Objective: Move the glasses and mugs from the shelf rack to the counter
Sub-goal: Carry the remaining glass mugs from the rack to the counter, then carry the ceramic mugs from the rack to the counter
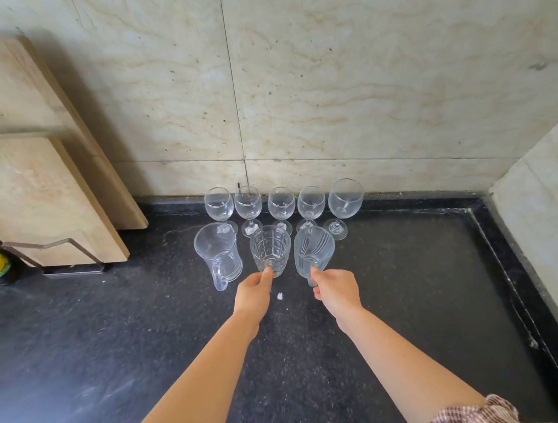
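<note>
Glass mugs (271, 254) gripped, both arms outstretched.

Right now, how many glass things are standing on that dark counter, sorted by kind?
Wine glasses: 5, in a row along the wall.
Glass mugs with handles: 3, in front: plain mug, grid-cut mug at the left hand, curved-line mug at the right hand.
Total: 8
</note>
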Demonstrator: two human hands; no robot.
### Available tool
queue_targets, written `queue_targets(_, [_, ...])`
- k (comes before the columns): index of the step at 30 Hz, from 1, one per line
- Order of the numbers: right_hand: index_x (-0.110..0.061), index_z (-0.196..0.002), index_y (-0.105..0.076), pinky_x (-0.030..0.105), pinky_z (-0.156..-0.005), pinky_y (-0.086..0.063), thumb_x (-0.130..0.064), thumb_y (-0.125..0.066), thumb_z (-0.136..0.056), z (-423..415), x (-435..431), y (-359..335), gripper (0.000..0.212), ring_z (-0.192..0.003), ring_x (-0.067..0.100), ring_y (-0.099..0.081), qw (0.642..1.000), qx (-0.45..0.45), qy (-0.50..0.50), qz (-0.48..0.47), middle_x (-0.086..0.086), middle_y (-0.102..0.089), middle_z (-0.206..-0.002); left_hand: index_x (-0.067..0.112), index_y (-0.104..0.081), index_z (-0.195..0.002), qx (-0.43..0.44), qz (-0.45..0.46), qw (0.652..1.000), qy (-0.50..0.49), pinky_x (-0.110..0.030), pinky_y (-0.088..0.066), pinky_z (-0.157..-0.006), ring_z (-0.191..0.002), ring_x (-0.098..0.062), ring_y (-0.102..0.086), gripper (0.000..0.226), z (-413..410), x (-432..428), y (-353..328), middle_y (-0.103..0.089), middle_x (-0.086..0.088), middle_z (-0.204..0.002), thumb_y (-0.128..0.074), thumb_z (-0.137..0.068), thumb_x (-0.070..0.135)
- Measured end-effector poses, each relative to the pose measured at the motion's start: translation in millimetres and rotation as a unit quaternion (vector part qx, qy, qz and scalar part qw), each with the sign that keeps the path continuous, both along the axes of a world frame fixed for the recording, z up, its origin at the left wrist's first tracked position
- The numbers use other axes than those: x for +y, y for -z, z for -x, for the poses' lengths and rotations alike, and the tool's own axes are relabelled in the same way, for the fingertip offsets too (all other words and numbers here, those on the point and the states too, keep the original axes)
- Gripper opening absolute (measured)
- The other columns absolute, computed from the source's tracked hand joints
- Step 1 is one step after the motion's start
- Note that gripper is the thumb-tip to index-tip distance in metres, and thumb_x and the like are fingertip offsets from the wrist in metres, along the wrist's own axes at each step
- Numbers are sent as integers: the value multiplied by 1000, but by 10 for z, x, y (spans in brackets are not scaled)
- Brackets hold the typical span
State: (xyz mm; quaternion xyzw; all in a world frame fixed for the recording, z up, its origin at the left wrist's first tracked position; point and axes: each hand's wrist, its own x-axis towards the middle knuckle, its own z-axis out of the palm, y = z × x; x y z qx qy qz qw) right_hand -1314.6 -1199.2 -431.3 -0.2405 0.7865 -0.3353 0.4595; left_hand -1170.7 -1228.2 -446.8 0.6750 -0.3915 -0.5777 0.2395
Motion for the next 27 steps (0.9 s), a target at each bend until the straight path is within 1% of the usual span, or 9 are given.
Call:
queue_targets(2, [-18,-76,-62,42,-83,-53,-33,-61,-90,0,10,-21,21,-80,23,-64,998,56,-5,10,5,-67,-88,16,-60,-114,-10,1,1000,6,-38,-44,-93,-82,-14,-49,37,-30,11,-38,-57,4,-89,-44,-95,43])
queue_targets(5, [-10,-93,-61,33,-71,-46,-27,-65,-87,-33,16,-95,19,-74,14,-55,989,138,17,49,7,-60,-101,18,-58,-118,-35,22,999,21,-31,-39,-84,-95,-16,-53,38,-108,58,-150,-59,3,-107,-45,-95,44])
queue_targets(7, [-9,-95,-60,29,-69,-40,-23,-65,-86,-94,22,-176,18,-75,15,-53,985,157,9,76,6,-57,-102,20,-59,-114,-54,60,997,15,-26,-39,-79,-93,-11,-54,33,-180,98,-234,-58,8,-105,-46,-94,43])
queue_targets(10, [-11,-94,-59,26,-72,-37,-22,-64,-87,-242,51,-312,14,-83,15,-53,977,169,-60,116,1,-52,-99,22,-59,-111,-79,126,989,-9,-20,-39,-60,-80,-1,-52,27,-330,147,-416,-56,11,-101,-46,-93,38])
queue_targets(14, [-10,-102,-58,33,-76,-47,-25,-60,-89,-590,125,-505,20,-85,15,-54,952,199,-172,155,3,-54,-108,26,-58,-101,-116,188,975,-19,-17,-39,-57,-79,-2,-55,18,-701,291,-657,-59,9,-98,-46,-93,36])
queue_targets(16, [-12,-105,-58,35,-80,-48,-27,-58,-90,-847,188,-617,22,-89,15,-54,933,217,-224,178,2,-55,-110,26,-58,-104,-150,209,966,-14,-22,-44,-61,-81,-3,-56,21,-997,445,-772,-58,10,-97,-45,-94,37])
queue_targets(19, [-13,-108,-58,31,-78,-43,-30,-57,-92,-1326,324,-813,24,-92,16,-54,895,245,-303,218,2,-56,-111,21,-57,-117,-204,223,953,-27,-32,-50,-76,-94,-15,-58,30,-1556,764,-945,-59,6,-105,-43,-95,37])
queue_targets(23, [-13,-119,-56,32,-85,-43,-32,-54,-93,-2120,660,-1048,32,-108,19,-54,834,263,-404,266,1,-56,-118,20,-53,-124,-288,228,928,-62,-31,-44,-80,-103,-21,-56,34,-2415,1370,-1152,-57,-3,-122,-44,-95,35])
queue_targets(27, [-17,-127,-50,40,-97,-41,-37,-53,-92,-3053,1217,-1254,41,-122,21,-46,766,284,-503,284,1,-51,-129,16,-55,-122,-373,228,894,-97,-34,-42,-93,-115,-27,-49,32,-3353,2247,-1404,-56,-9,-122,-43,-95,27])
